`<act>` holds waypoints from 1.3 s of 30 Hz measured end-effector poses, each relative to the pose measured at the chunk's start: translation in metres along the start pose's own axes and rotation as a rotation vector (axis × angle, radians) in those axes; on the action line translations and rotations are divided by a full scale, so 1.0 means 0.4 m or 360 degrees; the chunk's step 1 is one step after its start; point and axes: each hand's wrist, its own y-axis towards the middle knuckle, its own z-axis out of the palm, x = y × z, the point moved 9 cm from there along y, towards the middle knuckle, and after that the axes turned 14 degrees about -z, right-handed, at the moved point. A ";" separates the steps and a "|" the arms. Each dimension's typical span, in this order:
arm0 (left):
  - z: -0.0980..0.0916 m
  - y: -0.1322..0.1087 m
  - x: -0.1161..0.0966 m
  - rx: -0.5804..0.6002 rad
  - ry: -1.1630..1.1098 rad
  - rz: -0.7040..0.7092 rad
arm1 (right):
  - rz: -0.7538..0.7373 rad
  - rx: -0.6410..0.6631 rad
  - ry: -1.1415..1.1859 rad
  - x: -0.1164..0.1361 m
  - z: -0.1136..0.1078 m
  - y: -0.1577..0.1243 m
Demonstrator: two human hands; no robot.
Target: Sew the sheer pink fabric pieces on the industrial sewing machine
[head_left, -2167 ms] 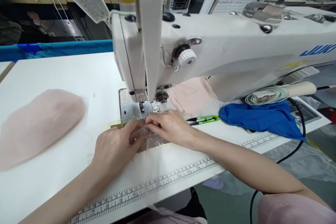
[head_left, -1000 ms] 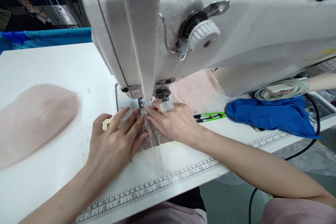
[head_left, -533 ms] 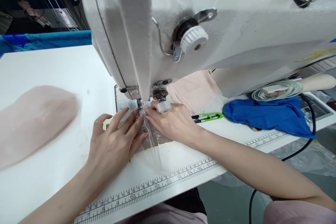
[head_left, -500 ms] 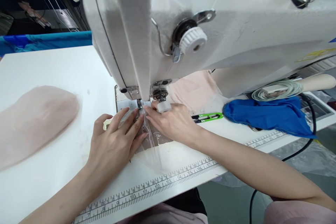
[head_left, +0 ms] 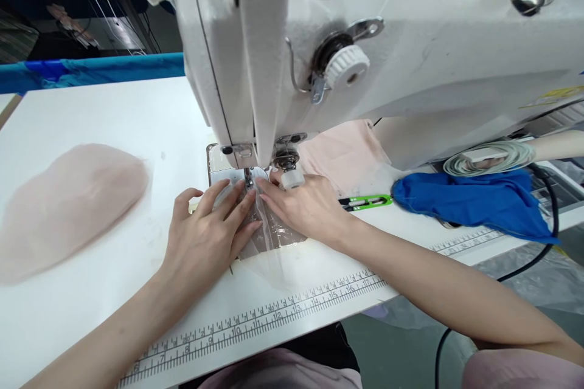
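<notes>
A white sewing machine (head_left: 410,61) fills the upper view. Its presser foot (head_left: 249,177) sits over a strip of sheer, pale fabric (head_left: 267,243) lying on the metal plate. My left hand (head_left: 205,237) lies flat on that fabric, fingers stretched toward the foot. My right hand (head_left: 305,206) rests just right of the foot, fingertips pressed on the same fabric. A white thimble-like cap sits on one of its fingers. The needle itself is hidden behind the machine head.
A pile of pale pink sheer fabric (head_left: 68,206) lies at the left of the white table (head_left: 114,121). Green thread snips (head_left: 365,202), peach cloth (head_left: 347,155), blue cloth (head_left: 474,203) and a tape roll (head_left: 483,161) lie right. A ruler strip (head_left: 274,319) lines the front edge.
Both hands have slid from the plate's front edge up to the presser foot, and the left hand's fingers have stretched out. My head has moved in closer to the machine.
</notes>
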 end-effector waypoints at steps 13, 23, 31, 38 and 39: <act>-0.070 -0.032 -0.001 0.0283 -0.0233 0.0189 | -0.0230 0.0252 0.0831 0.032 -0.052 -0.049; -0.027 -0.006 0.025 0.0648 -0.0547 -0.0122 | -0.0004 0.0138 0.1211 -0.018 -0.079 -0.067; 0.022 0.062 0.048 0.0795 -0.0379 -0.0245 | -0.0078 -0.0284 0.0669 -0.017 -0.107 -0.051; 0.054 0.110 0.065 0.0983 -0.0743 -0.0316 | 0.0033 -0.0618 0.0374 -0.044 -0.130 -0.057; 0.051 0.109 0.065 0.0998 -0.0823 -0.0321 | 0.0034 -0.0610 0.0384 -0.044 -0.130 -0.057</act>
